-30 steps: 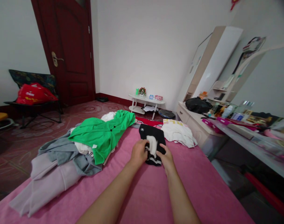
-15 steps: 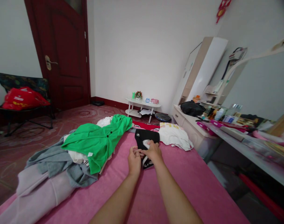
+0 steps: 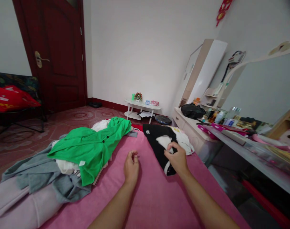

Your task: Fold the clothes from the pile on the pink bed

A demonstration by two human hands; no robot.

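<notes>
A folded black garment (image 3: 159,143) with white patches lies on the pink bed cover (image 3: 154,197), over the edge of a white garment (image 3: 184,141). My right hand (image 3: 177,159) grips it at its near end, fingers curled round the cloth. My left hand (image 3: 131,167) rests on the pink cover to the left, fingers loosely curled and holding nothing. A heap of clothes sits further left: a green shirt (image 3: 92,146) on top, grey cloth (image 3: 35,173) and pale lilac cloth (image 3: 18,206) beneath.
A cluttered dressing table (image 3: 231,133) with bottles, a black bag (image 3: 192,111) and a mirror runs along the right. A small white side table (image 3: 142,106) stands by the far wall. A dark red door (image 3: 51,54) and a chair with a red bag (image 3: 9,98) are at left.
My right hand has carried the black garment to the right, beside the white garment. My left hand has let go of it and rests on the cover. The view has turned right.
</notes>
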